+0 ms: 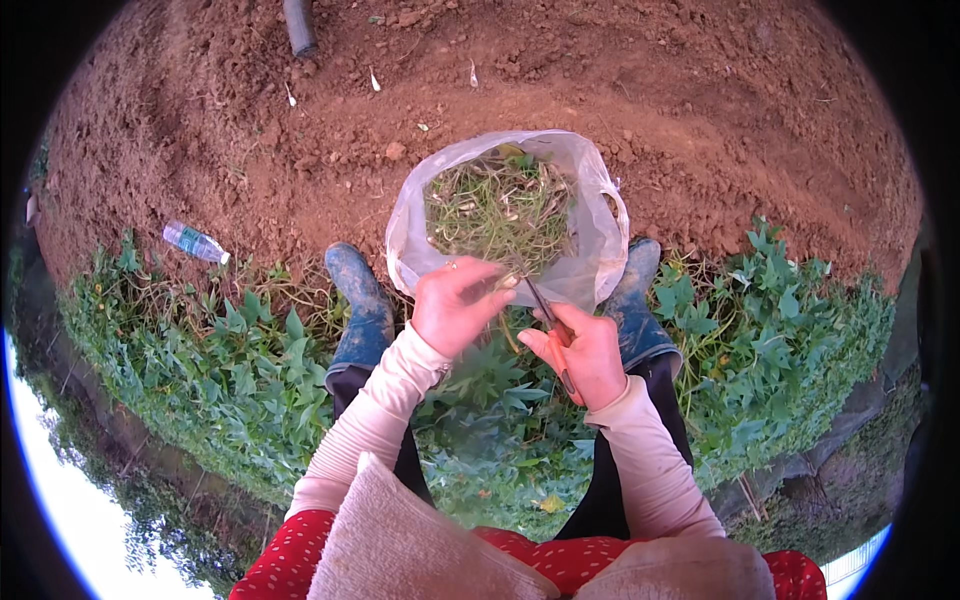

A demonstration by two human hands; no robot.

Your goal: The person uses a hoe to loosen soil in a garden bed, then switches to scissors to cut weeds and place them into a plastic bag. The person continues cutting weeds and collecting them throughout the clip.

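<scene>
My left hand (454, 304) pinches a small pale bulb (509, 282) between thumb and fingertips. In my right hand (591, 352) is a pair of scissors with orange handles (557, 349), its dark blades reaching up beside the bulb. Whether the blades touch it, I cannot tell. Both hands are over the near rim of a translucent white plastic bag (405, 217), which stands open on the ground between my boots. Inside it lies a tangled heap of small bulbs with thin green and straw-coloured stems (502, 202).
Bare reddish soil (712, 142) stretches beyond the bag, with a few pale bulbs (375, 79) set apart on it. A dark round pole end (300, 30) juts in at the top. A plastic bottle (193, 241) lies left. Leafy green vines (255, 367) surround my muddy blue boots (361, 300).
</scene>
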